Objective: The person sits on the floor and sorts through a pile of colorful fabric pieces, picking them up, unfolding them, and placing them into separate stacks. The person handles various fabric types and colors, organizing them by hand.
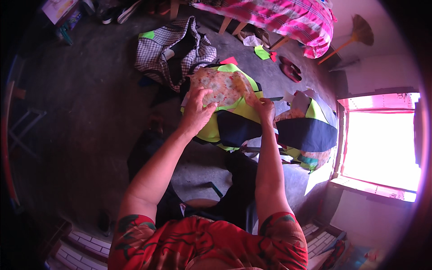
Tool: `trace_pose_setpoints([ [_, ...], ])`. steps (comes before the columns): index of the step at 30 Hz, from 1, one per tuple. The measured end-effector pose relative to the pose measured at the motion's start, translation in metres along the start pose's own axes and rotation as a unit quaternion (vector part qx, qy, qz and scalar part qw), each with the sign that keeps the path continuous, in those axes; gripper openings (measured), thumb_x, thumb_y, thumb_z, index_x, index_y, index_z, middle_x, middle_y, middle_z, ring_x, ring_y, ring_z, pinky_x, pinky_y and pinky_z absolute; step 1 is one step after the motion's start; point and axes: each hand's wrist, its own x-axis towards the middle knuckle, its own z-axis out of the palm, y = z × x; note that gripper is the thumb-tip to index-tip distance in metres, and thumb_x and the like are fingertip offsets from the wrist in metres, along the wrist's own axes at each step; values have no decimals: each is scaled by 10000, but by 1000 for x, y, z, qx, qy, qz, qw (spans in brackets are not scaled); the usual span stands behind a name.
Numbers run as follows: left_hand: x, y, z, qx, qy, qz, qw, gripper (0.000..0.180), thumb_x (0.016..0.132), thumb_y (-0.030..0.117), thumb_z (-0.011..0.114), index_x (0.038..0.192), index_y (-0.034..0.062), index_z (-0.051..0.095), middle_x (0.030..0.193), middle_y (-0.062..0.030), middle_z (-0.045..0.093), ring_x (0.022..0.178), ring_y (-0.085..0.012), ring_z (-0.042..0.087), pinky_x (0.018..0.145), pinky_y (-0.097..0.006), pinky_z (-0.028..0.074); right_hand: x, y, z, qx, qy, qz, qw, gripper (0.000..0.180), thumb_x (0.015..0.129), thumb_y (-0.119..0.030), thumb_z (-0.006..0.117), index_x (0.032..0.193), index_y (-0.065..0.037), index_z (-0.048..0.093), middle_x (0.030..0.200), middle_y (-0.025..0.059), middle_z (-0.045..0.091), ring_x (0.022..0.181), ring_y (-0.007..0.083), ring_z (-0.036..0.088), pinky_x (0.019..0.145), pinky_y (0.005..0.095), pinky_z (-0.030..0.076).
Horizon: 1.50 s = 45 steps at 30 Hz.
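A piece of floral fabric [218, 85], cream with reddish flowers, lies spread over a heap of yellow-green and black cloth pieces [240, 126] in front of me. My left hand [198, 110] rests at the fabric's near left edge, thumb and fingers apart. At its right side, my right hand [264, 109] is closed on a fold of the same floral fabric. The tips of its fingers are partly hidden. Both arms reach forward over my dark-clothed legs.
A checked bag [157, 56] lies beyond the heap, to the left. Another cloth pile [306, 132] sits to the right, near a bright window [380, 144]. Dark red shoes [290, 69], green scraps [261, 52] and a broom [346, 42] are farther off, by a pink-covered bed [279, 18].
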Motion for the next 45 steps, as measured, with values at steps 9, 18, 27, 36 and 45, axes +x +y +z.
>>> trace_pose_setpoints([
  [9,-2,11,-5,13,-8,-1,1000,358,825,132,670,1163,69,570,1293,-115,488,1114,-225,537,776,-295,466,11,-29,-29,-43,56,-71,995,249,761,-286,665,928,-101,673,841,158,685,815,357,660,743,449,503],
  [18,-2,10,-2,11,4,17,1000,365,803,117,683,1144,51,571,1266,-144,494,1178,-264,503,880,-327,455,59,-69,-63,-52,152,-147,976,116,817,-197,631,881,-115,580,835,106,667,795,355,640,670,468,477],
  [27,-3,14,-1,-10,8,27,1000,364,766,105,686,1092,31,542,1192,-194,511,1204,-350,458,1016,-402,371,103,-67,-53,-25,164,-164,972,207,829,-228,624,976,-92,574,944,149,656,849,386,632,724,489,484],
  [36,-6,12,1,2,7,25,1000,370,767,109,690,1096,29,543,1180,-191,527,1185,-350,484,997,-402,399,51,-90,-23,-141,25,-203,969,659,777,-379,711,1330,-125,460,1431,190,352,1268,397,418,934,516,440],
  [45,-6,19,5,-8,-29,14,999,331,769,134,686,1059,29,569,1100,-164,565,1057,-332,558,916,-391,445,-13,-72,11,-124,-121,-292,941,786,818,-558,599,1459,-204,314,1510,172,246,1394,343,253,1034,621,257],
])
